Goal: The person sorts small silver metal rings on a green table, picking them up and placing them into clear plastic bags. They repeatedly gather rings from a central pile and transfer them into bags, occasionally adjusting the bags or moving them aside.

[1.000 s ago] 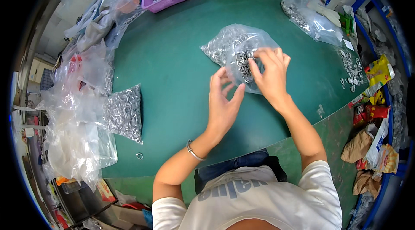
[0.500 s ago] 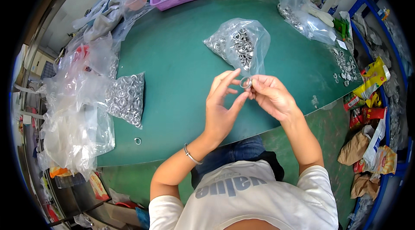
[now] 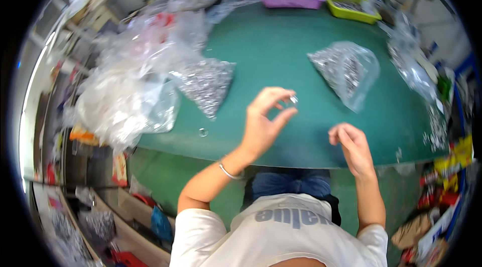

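My left hand (image 3: 266, 119) is raised over the green table, pinching a small silver metal ring (image 3: 293, 99) between thumb and fingertips. Apart from it, near the table's front edge, my right hand (image 3: 351, 147) has its fingers curled together, slightly blurred, and nothing shows in them. Beyond the right hand lies a clear plastic bag of metal rings (image 3: 346, 69), its mouth facing me. A second filled bag of rings (image 3: 207, 84) rests to the left of my left hand. One loose ring (image 3: 203, 132) lies on the table below that bag.
Crumpled clear plastic bags (image 3: 125, 96) cover the table's left side. A purple tray (image 3: 291, 2) and a yellow-green tray (image 3: 351, 14), both holding small metal parts, stand at the back. Loose rings (image 3: 436, 129) lie scattered at the right edge, with more plastic bags (image 3: 409, 61) behind.
My hands have moved apart; the right one has let go of the ring and drawn back, while the left holds it. The view has swung left, shifting the table rightward in the picture.
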Motion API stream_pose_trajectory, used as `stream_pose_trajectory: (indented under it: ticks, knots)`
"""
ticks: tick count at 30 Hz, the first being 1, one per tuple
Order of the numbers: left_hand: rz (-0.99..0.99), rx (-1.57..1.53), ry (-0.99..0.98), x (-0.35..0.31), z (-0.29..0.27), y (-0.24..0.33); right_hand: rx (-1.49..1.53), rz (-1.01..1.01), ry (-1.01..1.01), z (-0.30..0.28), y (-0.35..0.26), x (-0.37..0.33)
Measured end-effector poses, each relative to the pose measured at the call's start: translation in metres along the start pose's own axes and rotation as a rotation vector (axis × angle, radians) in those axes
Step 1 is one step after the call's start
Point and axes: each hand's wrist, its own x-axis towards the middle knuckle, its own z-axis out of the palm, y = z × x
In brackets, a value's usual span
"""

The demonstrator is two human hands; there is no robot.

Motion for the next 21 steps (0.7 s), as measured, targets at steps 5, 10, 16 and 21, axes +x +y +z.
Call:
stream_pose_trajectory:
  ticks: [5,10,16,21]
  knots:
    - [0.102,0.592,0.465,0.051,-0.171,-0.016,-0.132,0.154,0.001,0.0,0.018,-0.012]
    - [-0.144,0.964,0.388,0.106,-0.276,-0.05,-0.174,0.096,-0.066,-0.002,0.019,-0.005]
    - [-0.199,0.784,0.115,0.1,-0.318,-0.088,-0.234,-0.005,0.1,-0.016,0.018,-0.006]
    - [0.188,0.658,0.623,0.085,-0.226,-0.058,-0.175,-0.093,0.453,-0.052,0.022,0.001]
